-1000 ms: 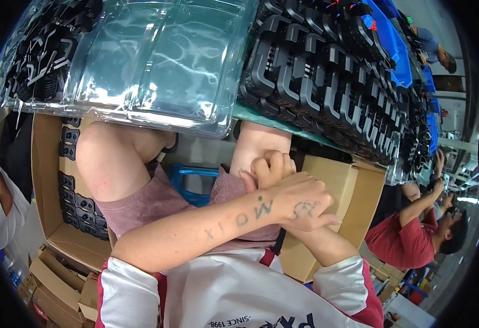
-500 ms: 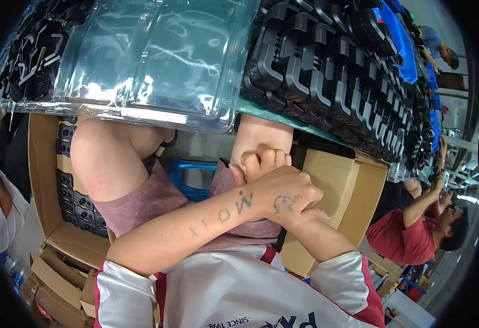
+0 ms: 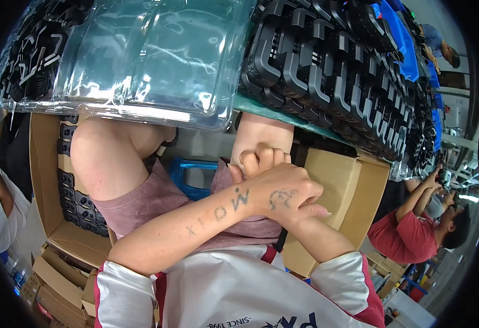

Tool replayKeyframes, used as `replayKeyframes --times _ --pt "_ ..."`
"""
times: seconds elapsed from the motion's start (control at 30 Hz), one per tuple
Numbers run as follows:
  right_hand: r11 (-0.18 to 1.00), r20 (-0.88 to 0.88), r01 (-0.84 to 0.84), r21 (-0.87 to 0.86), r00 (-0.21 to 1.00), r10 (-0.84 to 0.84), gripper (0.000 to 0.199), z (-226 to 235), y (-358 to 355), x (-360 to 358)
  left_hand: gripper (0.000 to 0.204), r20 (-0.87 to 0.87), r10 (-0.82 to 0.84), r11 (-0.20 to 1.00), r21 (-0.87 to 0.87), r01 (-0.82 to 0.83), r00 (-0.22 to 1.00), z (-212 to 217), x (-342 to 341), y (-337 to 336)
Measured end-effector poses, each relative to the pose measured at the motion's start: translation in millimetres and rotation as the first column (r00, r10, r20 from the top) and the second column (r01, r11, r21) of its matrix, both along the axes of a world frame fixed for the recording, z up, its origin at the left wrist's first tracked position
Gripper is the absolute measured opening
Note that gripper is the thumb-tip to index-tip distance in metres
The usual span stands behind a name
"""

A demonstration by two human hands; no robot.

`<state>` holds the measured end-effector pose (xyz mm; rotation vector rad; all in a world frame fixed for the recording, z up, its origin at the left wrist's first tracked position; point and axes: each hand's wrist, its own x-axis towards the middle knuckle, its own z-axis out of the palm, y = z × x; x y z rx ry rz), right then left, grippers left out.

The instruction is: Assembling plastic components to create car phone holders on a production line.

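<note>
My left forearm crosses over my lap, and my left hand (image 3: pixel 288 198) is wrapped round my right wrist (image 3: pixel 309 220). Under it my right hand (image 3: pixel 262 159) lies by my bare right leg (image 3: pixel 262 131), its fingers loosely curled and the thumb to the left. I see nothing in the curled fingers; the palm is hidden. Beyond my knees a clear plastic tray (image 3: pixel 182 104) lies over a green surface. To its right stand rows of black plastic cases (image 3: pixel 318 71) with grey handle-like parts.
An open cardboard box (image 3: pixel 327 180) stands right of my leg; another box (image 3: pixel 78 240), holding black plastic parts (image 3: pixel 75 202), stands left. Black and metal pieces (image 3: pixel 37 65) lie far left. Blue bins (image 3: pixel 400 41) stand far right. A person in red (image 3: pixel 406 235) sits at right.
My hands stay clasped, with only a slight shift. At the right, the person in red has moved their arms.
</note>
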<state>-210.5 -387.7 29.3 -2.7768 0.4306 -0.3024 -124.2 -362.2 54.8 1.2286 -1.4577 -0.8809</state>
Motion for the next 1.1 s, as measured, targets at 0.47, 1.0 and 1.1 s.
replayKeyframes --times 0.47,1.0,1.1 --pt "0.999 0.262 0.029 0.023 0.965 -0.034 0.015 -7.7 -7.0 15.9 0.014 -0.251 0.035 0.983 -0.166 -0.079 0.967 34.2 -24.3 62.0" --pt "0.907 0.386 0.062 0.417 0.891 -0.238 0.013 245.9 -212.9 152.0 0.028 -0.249 0.967 0.037 0.356 -0.934 -0.057 -36.8 96.2 352.3" --pt "0.965 0.155 0.159 0.208 0.969 -0.193 0.015 235.3 -272.3 198.8 0.026 -0.137 0.99 0.03 0.436 -0.899 -0.034 -61.7 86.7 368.8"
